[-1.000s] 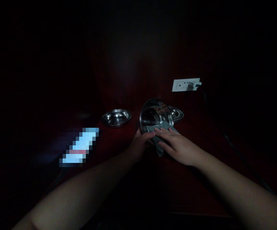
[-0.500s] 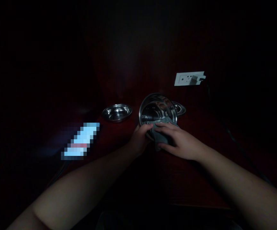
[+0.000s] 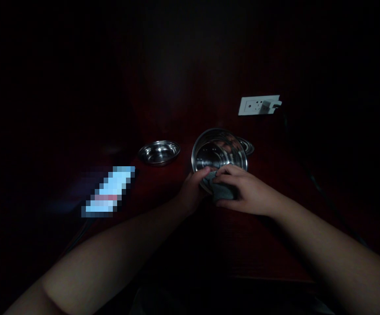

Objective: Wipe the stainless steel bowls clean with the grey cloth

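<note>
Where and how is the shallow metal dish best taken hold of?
Probably pinch the dish by its near rim, coming from the front: it sits open side up with a raised rim, and that path lies between the lit screen and the left hand, which holds the tilted metal pot.

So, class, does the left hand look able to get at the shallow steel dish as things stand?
Probably not while the left hand grips the tilted steel pot; otherwise, nothing visible blocks its way to the dish.

Two hands (image 3: 191, 191) (image 3: 247, 189), one pot (image 3: 221, 151), one cloth (image 3: 223, 193)
</note>
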`<state>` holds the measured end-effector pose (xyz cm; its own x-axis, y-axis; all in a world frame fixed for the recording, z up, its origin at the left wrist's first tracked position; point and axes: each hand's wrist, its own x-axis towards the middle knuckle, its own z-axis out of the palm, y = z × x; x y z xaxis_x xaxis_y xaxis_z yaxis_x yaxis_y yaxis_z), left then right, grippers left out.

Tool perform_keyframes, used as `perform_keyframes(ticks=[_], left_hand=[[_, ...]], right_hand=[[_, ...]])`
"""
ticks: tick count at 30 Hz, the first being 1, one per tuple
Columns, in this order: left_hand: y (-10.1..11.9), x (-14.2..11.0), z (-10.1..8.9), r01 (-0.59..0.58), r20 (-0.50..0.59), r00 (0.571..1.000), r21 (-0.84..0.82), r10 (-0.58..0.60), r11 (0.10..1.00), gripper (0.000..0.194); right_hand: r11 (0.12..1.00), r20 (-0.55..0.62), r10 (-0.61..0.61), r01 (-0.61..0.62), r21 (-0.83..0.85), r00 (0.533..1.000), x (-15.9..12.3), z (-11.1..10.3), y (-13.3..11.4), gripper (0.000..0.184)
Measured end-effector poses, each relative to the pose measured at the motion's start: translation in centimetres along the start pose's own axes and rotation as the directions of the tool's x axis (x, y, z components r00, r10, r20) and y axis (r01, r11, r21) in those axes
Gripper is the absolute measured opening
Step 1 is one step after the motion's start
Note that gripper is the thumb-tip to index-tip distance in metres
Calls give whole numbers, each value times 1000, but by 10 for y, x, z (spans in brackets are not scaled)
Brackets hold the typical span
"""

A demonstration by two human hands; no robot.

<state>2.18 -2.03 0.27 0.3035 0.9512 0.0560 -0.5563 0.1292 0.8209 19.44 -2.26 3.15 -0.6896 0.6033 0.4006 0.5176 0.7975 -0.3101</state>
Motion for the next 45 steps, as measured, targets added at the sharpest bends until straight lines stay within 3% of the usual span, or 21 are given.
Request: perform_keyframes(ticks=[11,22,30,36,45], left_hand=[[3,-2,2,-66,13,998,37,66,997,30],[3,1,0,-56,-152,986,78,67,995,27],[2,3,-2,-16,-153,988,49,23,999,33],[4,3,-1,22,-184,983,30,-16,999,37],[5,4,-3,84,-85,993,-19,-86,996,41]], right_hand=[[999,-41,23,-24,-26,999,2,1,-4,48],[999,11,17,-17,29,1000,0,1,-3,42],[1000,33,-6,5,19,999,-2,2,2,54],[1000,44,-15,16,-12,999,0,1,1,32],[995,11,-26,27,-100,1000,3,-2,-5,21]])
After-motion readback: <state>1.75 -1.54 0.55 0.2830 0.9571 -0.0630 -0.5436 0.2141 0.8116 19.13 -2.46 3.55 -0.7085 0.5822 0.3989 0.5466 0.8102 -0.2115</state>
